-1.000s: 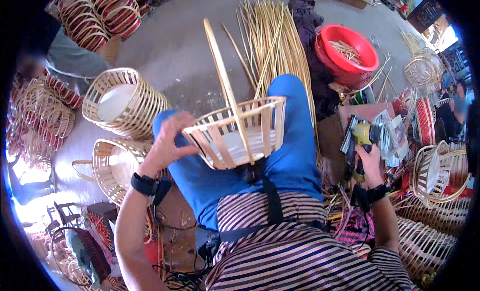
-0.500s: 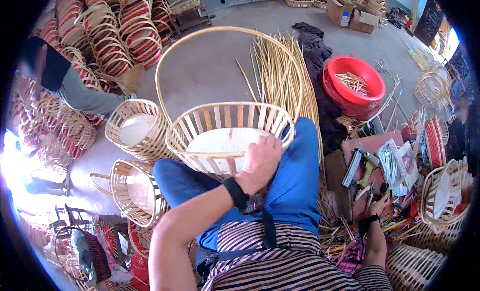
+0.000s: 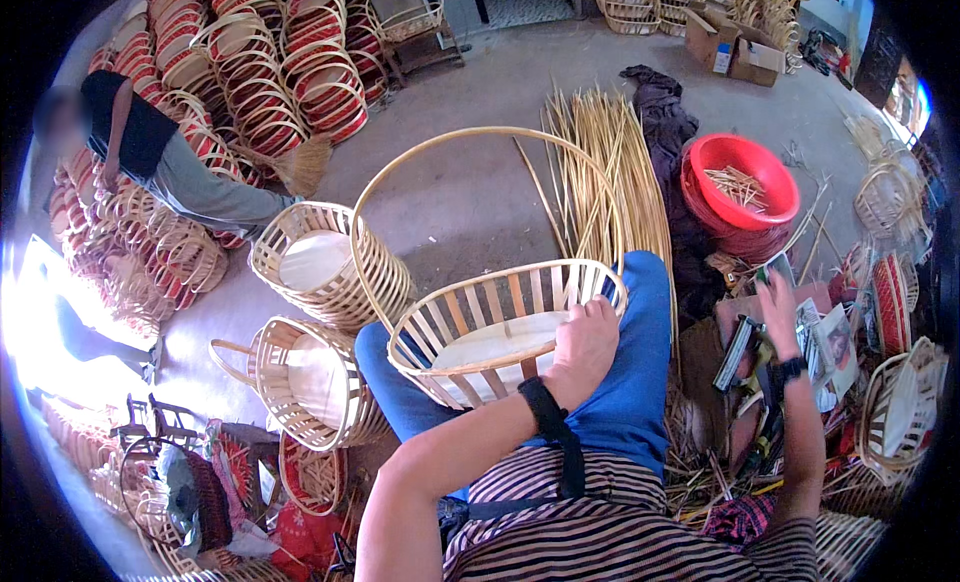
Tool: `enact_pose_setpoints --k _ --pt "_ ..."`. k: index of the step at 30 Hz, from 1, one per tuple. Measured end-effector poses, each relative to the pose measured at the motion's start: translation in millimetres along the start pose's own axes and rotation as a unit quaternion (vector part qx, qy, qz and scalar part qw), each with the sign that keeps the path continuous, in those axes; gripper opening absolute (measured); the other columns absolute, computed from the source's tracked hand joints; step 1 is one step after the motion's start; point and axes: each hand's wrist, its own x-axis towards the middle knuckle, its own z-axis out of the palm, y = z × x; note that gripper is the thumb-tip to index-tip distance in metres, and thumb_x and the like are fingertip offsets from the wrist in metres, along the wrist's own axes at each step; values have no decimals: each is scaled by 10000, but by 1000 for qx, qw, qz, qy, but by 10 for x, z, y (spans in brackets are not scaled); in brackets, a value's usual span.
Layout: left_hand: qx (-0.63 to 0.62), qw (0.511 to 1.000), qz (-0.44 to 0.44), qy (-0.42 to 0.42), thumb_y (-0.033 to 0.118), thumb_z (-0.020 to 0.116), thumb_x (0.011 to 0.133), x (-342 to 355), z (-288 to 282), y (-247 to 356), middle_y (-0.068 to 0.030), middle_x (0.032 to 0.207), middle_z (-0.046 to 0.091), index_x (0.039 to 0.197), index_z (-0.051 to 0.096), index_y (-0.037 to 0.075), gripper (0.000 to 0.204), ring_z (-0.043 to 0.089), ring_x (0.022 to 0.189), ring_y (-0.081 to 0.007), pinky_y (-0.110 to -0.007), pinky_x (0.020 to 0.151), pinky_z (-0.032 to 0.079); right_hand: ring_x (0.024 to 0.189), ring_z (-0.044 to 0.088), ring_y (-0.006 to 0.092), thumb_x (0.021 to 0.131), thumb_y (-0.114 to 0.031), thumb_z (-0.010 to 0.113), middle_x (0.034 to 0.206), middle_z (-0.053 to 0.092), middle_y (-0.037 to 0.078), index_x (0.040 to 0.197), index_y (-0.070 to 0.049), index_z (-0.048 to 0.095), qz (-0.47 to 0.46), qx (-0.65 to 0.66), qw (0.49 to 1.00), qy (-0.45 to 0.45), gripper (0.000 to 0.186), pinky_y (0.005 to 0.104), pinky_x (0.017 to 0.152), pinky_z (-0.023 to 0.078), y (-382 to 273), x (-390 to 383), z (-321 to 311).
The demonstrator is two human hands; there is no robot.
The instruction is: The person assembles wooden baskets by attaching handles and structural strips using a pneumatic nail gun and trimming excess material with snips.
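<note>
The head fisheye looks steeply down, close above the shirt (image 3: 590, 522) at six o'clock, floor (image 3: 480, 87) farther at twelve.

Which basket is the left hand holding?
The tall-hooped basket on the lap: the left hand grips its right rim; the baskets farther left are not held by it.

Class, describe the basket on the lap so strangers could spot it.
Find the blue trousers. Across them rests an oval slatted basket with a tall hoop handle. Unlike the baskets to its left, it has the left hand touching it.
</note>
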Motion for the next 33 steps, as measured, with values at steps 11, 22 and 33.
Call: enact_pose_setpoints --k 11,22,33 --pt "-41 992 37 -116 129 454 707 -187 -219 24 -83 677 544 1108 350 -77 462 557 624 -179 -256 446 461 973 451 232 794 -377 454 1134 390 192 1184 20 294 -170 300 908 -238 580 307 809 367 -2594 793 515" --pt "-87 963 37 252 240 567 675 355 -948 -1353 -109 964 449 1019 460 48 409 425 880 -266 -371 786 347 575 439 127 766 -384 492 761 468 67 989 8 407 -251 337 899 -125 460 242 548 385 -2905 668 463" --pt "-3 984 -4 180 352 534 717 749 -1211 -1790 -97 583 503 653 459 61 307 502 561 -265 -370 499 380 419 412 171 717 -338 569 488 409 57 810 -30 533 -290 294 910 -24 324 274 412 317 -3050 598 445"
